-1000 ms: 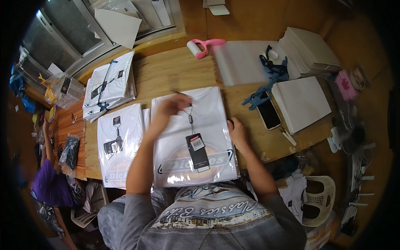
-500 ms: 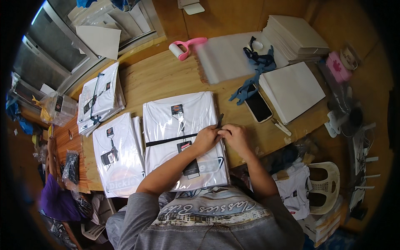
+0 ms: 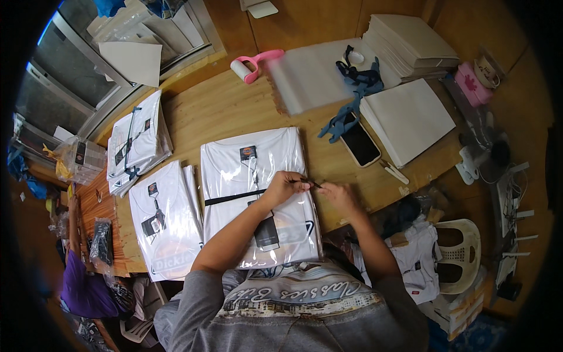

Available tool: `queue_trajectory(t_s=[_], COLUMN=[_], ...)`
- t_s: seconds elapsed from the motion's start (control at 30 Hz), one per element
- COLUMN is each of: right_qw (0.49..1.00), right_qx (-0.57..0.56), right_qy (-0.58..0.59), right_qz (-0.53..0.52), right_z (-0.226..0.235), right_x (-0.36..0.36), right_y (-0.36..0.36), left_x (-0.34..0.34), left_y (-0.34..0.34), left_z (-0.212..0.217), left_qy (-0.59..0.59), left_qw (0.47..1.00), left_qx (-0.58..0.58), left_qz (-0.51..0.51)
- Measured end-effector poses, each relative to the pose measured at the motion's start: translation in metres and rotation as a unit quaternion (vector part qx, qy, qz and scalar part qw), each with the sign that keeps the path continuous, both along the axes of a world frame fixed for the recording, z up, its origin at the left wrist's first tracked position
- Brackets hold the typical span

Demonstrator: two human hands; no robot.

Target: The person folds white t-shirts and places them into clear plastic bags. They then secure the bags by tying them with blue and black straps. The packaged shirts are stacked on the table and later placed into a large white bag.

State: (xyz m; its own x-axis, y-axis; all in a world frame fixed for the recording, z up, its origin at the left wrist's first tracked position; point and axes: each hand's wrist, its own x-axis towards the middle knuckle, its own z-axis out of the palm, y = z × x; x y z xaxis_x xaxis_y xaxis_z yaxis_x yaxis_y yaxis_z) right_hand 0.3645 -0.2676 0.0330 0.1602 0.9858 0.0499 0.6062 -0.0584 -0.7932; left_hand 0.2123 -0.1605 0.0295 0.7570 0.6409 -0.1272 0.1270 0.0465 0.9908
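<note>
A stack of folded white T-shirts in clear plastic bags lies in front of me, dark tags showing through the film. Across its middle runs a black fabric strip. My left hand pinches the strip close to the stack's right edge, its forearm lying over the bags. Just beyond that edge my right hand, a little blurred, is closed on the strip's dark end. A short length of strip spans the gap between both hands. The fingers partly hide how the strip is tied or twisted.
Two more bagged shirt stacks, one front and one tied, stand left. A phone, thread snips, blue strips, white sheets and a pink lint roller lie around. A person in purple sits at left.
My hands have drawn apart: the left has shifted slightly left, the right slightly right and down. More of the strip shows between them. The view has tilted a little.
</note>
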Motion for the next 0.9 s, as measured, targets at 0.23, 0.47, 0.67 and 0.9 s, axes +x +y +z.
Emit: queue_trajectory(t_s=[0.23, 0.47, 0.67, 0.9], right_qw=[0.984, 0.967, 0.964, 0.950], right_qx=[0.119, 0.123, 0.140, 0.178], right_qy=[-0.120, 0.199, 0.087, -0.188], right_qz=[0.055, 0.099, 0.207, 0.173], right_z=[0.008, -0.013, -0.001, 0.019], right_x=[-0.025, 0.001, 0.007, 0.004], right_y=[-0.013, 0.033, 0.041, 0.037], left_x=[0.006, 0.014, 0.002, -0.014], left_y=[0.012, -0.011, 0.002, 0.006], left_z=[0.026, 0.056, 0.048, 0.037], left_qy=[0.128, 0.099, -0.005, -0.005], left_qw=[0.959, 0.556, 0.527, 0.595], left_qx=[0.211, 0.785, 0.820, 0.777], left_qz=[-0.138, -0.255, -0.224, -0.204])
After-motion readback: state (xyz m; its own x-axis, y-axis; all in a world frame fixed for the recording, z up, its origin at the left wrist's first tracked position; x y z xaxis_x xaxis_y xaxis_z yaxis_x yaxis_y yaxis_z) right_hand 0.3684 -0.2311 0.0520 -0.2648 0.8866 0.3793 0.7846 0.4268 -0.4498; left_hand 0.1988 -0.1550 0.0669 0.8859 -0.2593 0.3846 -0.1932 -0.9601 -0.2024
